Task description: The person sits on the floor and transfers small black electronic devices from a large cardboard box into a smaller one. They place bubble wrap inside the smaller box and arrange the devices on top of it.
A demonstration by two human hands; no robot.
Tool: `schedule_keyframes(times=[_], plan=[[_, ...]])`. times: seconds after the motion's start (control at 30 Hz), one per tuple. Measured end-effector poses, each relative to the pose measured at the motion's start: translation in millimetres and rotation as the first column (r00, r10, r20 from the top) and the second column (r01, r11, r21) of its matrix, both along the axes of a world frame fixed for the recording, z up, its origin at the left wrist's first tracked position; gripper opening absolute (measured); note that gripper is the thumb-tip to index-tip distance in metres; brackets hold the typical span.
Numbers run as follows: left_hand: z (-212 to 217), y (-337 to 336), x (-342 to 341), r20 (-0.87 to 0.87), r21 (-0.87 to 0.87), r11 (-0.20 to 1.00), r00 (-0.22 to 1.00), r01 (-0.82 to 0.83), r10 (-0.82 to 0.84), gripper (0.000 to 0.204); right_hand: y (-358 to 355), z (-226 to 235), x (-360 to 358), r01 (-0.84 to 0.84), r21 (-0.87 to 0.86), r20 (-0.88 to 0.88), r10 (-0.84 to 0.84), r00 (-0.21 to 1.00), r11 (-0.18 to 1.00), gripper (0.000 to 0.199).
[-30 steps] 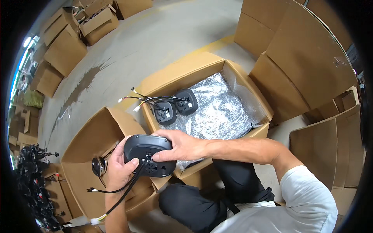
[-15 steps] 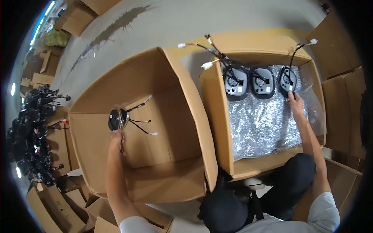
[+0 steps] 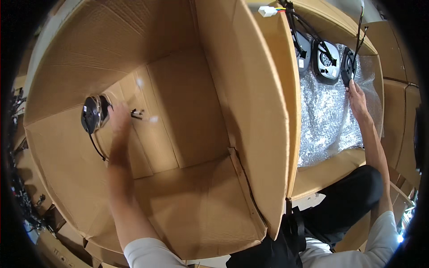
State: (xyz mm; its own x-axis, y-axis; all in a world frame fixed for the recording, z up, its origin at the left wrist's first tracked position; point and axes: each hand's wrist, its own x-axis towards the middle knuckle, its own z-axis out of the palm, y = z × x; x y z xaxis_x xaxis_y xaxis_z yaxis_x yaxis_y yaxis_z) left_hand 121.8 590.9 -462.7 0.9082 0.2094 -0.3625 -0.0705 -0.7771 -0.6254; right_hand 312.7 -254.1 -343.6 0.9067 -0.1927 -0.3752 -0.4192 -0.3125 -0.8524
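Inside the left cardboard box, two rounded black wired parts [image 3: 92, 114] stand close together by the left wall, and one thin cable hangs down from them. Close against their right side is my left hand [image 3: 119, 118], its fingers curled around cables whose white connectors [image 3: 154, 119] stick out beyond it, partly blurred. My fingertips are mostly hidden. In the right box, my right hand [image 3: 355, 91] pinches the lower edge of a tilted black wired part [image 3: 348, 67]. Beside it, a grey-backed wired part [image 3: 327, 62] and another similar part [image 3: 303, 53] lie on bubble wrap [image 3: 324, 116].
The tall wall of the left box [image 3: 250, 89] stands right against the right box [image 3: 292, 134]. Dark wiring [image 3: 27, 196] is heaped at the far left. More cartons [image 3: 393, 58] are stacked at the right. My knee [image 3: 366, 183] is by the right box's near edge.
The view has shifted so the left box looks larger. My left hand has moved from below the two parts to the cables on their right. My right hand keeps its part, now tilted more.
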Motion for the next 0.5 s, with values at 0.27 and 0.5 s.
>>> schedule_keyframes(times=[0.27, 0.5], plan=[[55.7, -25.7, -55.1, -0.076, -0.417, 0.899, 0.981, 0.131, -0.178, 0.009, 26.0, 4.1, -1.2, -0.074, -0.168, 0.023, 0.079, 0.997, 0.983, 0.054], [234.3, -129.3, -69.2, -0.118, -0.964, 0.123, 0.793, -0.236, 0.598, 0.024, 11.3, 22.4, -3.8, -0.163, -0.245, -0.007, 0.166, 0.986, 0.956, 0.051]])
